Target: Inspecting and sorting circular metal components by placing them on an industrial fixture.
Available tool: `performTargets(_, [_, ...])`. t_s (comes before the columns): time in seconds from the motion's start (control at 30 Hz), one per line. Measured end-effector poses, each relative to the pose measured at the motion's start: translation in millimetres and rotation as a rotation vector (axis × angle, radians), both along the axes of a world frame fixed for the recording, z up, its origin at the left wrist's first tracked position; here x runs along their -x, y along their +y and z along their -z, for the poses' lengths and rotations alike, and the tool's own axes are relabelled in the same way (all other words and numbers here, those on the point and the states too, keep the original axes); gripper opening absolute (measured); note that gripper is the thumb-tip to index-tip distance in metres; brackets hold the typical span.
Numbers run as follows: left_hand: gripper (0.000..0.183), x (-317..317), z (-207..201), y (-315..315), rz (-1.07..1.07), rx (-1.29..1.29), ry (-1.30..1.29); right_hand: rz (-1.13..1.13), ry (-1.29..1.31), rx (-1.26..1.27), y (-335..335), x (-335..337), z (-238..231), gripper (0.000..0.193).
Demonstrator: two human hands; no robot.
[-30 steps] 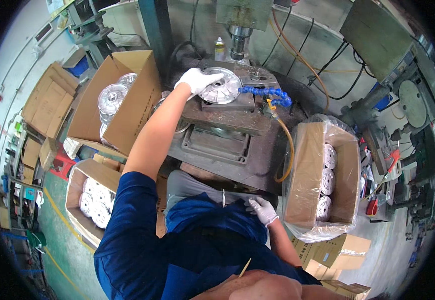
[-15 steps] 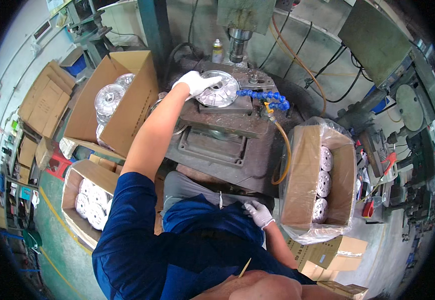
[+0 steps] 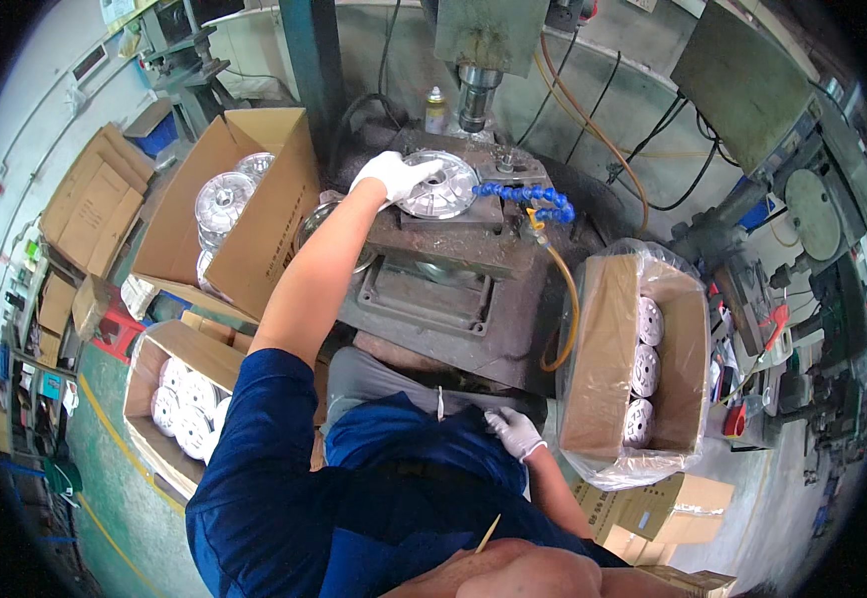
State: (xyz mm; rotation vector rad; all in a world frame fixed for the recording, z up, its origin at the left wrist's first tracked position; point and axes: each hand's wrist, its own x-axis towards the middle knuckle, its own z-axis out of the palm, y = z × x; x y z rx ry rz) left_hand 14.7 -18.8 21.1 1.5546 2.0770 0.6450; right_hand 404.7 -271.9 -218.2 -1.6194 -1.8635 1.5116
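Observation:
A round silvery metal disc (image 3: 443,196) with a raised hub lies on the metal fixture of the machine in front of me. My left hand (image 3: 394,177), in a white glove, grips the disc at its left edge, with fingers reaching over its top. Some of its fingers are hidden under the hand. My right hand (image 3: 516,435), also gloved, rests on my lap with its fingers loosely spread, holding nothing. A blue segmented hose (image 3: 523,191) points at the disc's right side. Beside my left forearm, another round metal piece (image 3: 314,221) shows in part.
A tall carton (image 3: 272,224) with shiny discs stands at the left, above a lower carton (image 3: 138,399) of pale discs. At right is a plastic-lined carton (image 3: 603,379) holding a row of discs. The machine's spindle (image 3: 475,100) hangs behind the disc; a spray can (image 3: 435,112) stands nearby.
The whole view has shifted slightly. My left hand stays at the disc's left edge, and my right hand stays on my lap.

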Motion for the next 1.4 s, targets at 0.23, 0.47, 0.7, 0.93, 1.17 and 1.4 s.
performTargets(0.23, [0.098,11,6,14,0.070,-0.057,-0.086,-0.104,-0.121,-0.065,0,0,-20,0.044])
performTargets(0.47, [0.083,6,1,7,0.005,0.000,-0.167,-0.084,-0.185,-0.090,-6,8,-13,0.042])
performTargets(0.7, [0.073,7,9,8,0.021,-0.071,-0.270,0.392,0.608,0.727,12,-10,19,0.049])
performTargets(0.93, [0.082,12,15,13,0.035,-0.058,-0.268,0.481,0.873,0.845,17,-35,40,0.049])
performTargets(1.17, [0.080,10,12,8,0.027,-0.115,-0.233,0.506,1.020,0.883,16,-36,51,0.051])
performTargets(1.4, [0.078,13,18,13,0.031,-0.111,-0.233,0.552,0.965,0.919,21,-30,47,0.053])
